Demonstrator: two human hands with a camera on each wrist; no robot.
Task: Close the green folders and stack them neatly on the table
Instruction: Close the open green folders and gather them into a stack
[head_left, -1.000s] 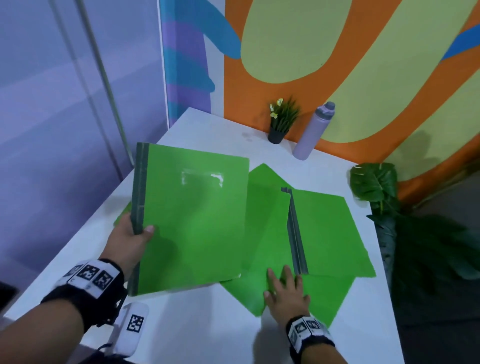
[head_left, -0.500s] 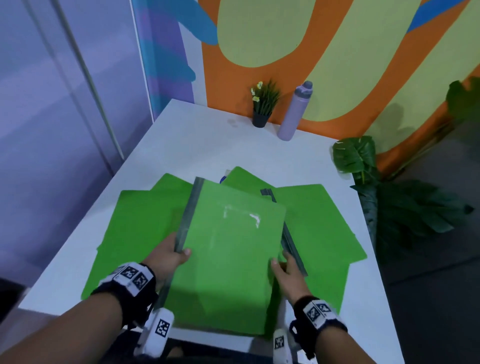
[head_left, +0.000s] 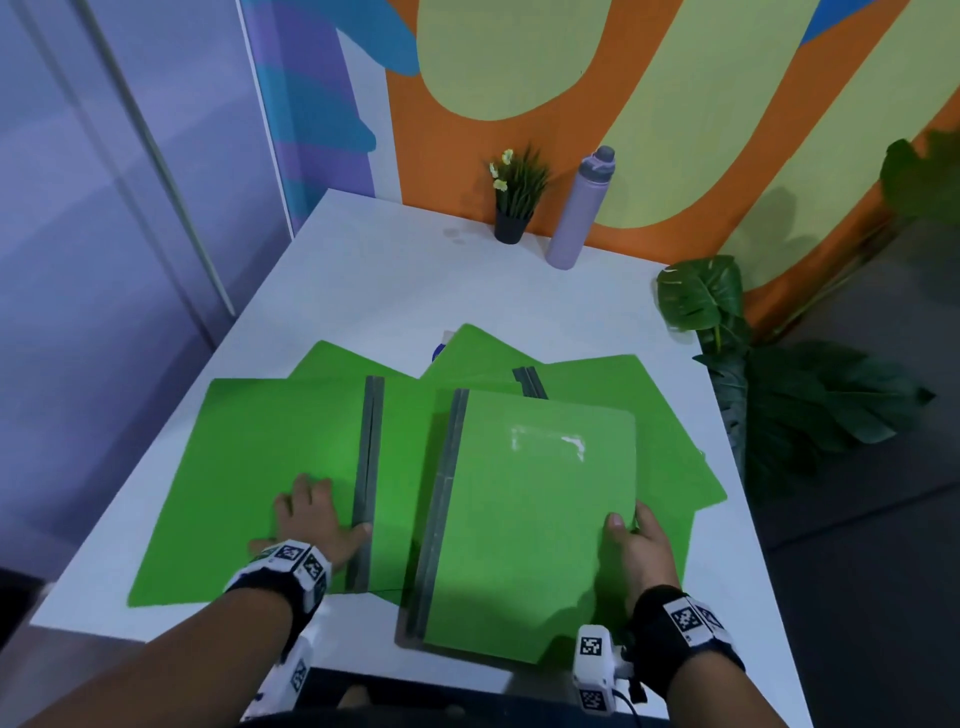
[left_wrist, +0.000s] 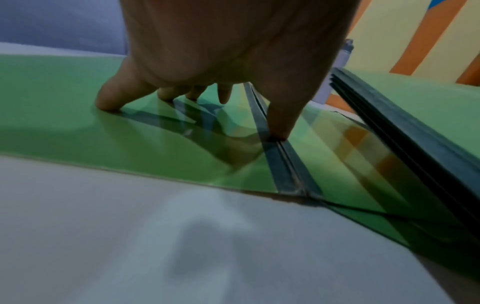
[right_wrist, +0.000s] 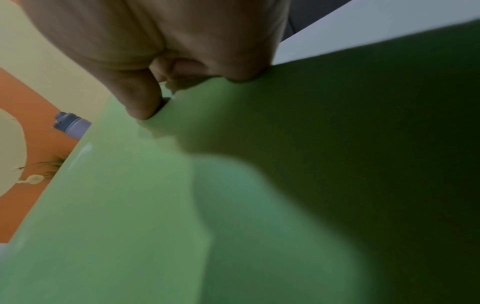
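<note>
White desk (head_left: 405, 291), open folders (head_left: 270, 467) spread. Left hand (head_left: 311, 519) flat, fingers spread, pressing open folder. Right hand (head_left: 641, 551) pinching closed folder (head_left: 530, 514) edge.

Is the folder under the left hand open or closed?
Open. The folder lies spread flat on the table, grey spine exposed mid-sheet, left hand pressing beside it.

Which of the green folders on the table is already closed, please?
The closed folder that the right hand grips, nearest the front edge: its cover hides the inside, while the open folder beside it lies spread flat.
</note>
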